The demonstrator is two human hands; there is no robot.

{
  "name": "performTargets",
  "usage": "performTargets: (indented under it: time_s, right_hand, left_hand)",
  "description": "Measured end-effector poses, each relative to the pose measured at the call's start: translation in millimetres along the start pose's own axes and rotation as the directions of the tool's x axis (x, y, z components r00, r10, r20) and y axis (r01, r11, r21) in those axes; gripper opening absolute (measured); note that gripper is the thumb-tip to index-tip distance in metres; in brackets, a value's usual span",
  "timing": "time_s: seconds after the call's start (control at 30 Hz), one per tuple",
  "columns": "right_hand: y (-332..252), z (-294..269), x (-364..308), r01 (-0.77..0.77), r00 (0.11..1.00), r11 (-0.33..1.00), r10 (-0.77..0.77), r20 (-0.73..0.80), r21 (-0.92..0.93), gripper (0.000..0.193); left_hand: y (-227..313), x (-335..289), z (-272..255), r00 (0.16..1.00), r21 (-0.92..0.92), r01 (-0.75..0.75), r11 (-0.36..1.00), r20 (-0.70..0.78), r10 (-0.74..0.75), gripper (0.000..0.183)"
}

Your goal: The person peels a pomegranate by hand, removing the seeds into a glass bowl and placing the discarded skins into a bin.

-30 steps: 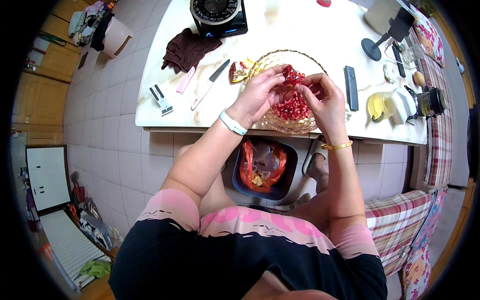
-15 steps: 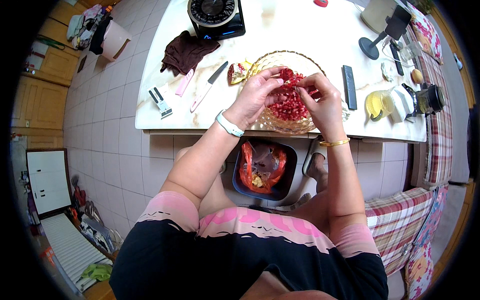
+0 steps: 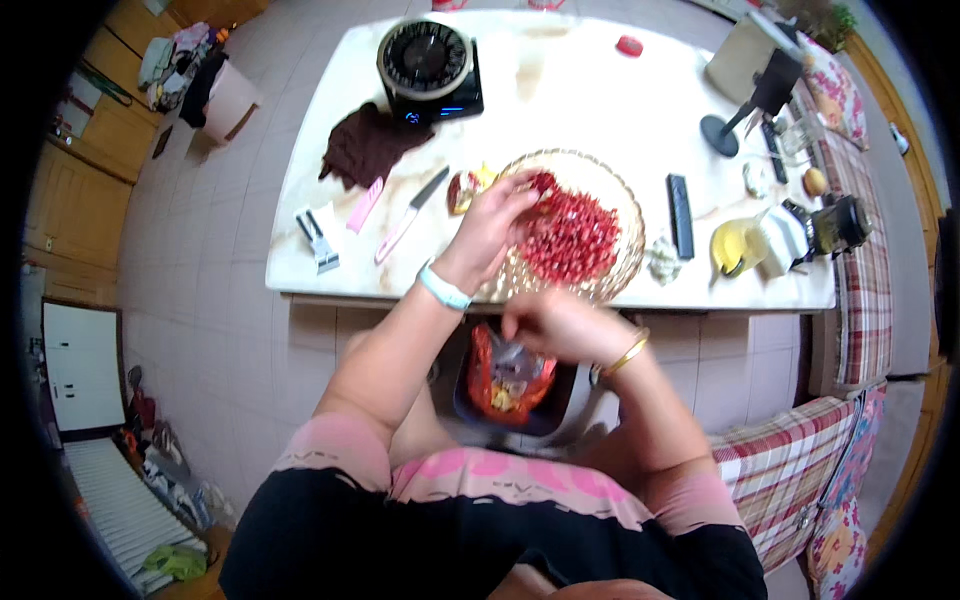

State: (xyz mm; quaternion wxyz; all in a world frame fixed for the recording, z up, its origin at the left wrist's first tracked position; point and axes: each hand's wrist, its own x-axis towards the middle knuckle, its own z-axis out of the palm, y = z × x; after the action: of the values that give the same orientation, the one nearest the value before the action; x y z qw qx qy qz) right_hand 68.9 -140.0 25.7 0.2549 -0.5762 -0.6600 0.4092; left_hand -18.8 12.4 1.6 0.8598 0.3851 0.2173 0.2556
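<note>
Leave knife (image 3: 412, 213) lying well off to the left; by judgement, better to work with fingertips alone and spare any cutting. Leave chunk (image 3: 464, 191) just outside bowl (image 3: 633, 222), within easy reach. With left hand (image 3: 492, 226), hold piece (image 3: 542, 185) over the left part of bowl, clamped between thumb and fingers. Best to grip firmly enough to steady, lightly enough not to crush, and to tilt the seeded face downward for a clean fall. With right hand (image 3: 561, 326), reach low over bag (image 3: 480, 372) in bin (image 3: 564, 396), well apart from left hand. Seen blurred, with fingers curled inward; cannot tell whether pinching anything or bare. If carrying waste, best to let go well inside the mouth of bag, clear of the sides. Keep seeds (image 3: 572, 242) heaped inside bowl, red and loose, and watch for pale membrane dropping among them. Beyond the right rim, keep pale wad (image 3: 664, 261) and black bar (image 3: 680, 216) clear of splashing juice.
</note>
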Motion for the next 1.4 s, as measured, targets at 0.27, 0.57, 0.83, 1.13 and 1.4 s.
performTargets:
  time_s: [0.27,0.57,0.83,1.13,1.4]
  right_hand:
    - [48,91,10,-0.118,0.887,0.786,0.358,0.292,-0.606,0.029]
    - [99,134,8,-0.083,0.960,0.748,0.238,0.149,-0.659,0.021]
    - [55,81,22,-0.076,0.976,0.916,0.149,0.158,-0.393,0.030]
    - [17,24,13,0.068,0.979,0.986,-0.095,0.181,0.154,0.018]
    - [21,-60,-6,0.094,0.843,0.901,0.154,-0.515,0.423,0.010]
  left_hand:
    - [-3,7,-7,0.999,0.067,0.038,0.997,-0.002,-0.038,0.035]
    - [-5,3,-5,0.998,0.135,-0.068,0.989,0.018,0.066,0.038]
    - [-8,2,-9,0.997,0.176,-0.079,0.981,-0.011,0.082,0.037]
    - [-4,6,-8,0.999,0.115,-0.020,0.993,-0.036,0.025,0.032]
    - [-10,8,-21,0.971,-0.280,0.216,0.936,0.164,-0.175,0.030]
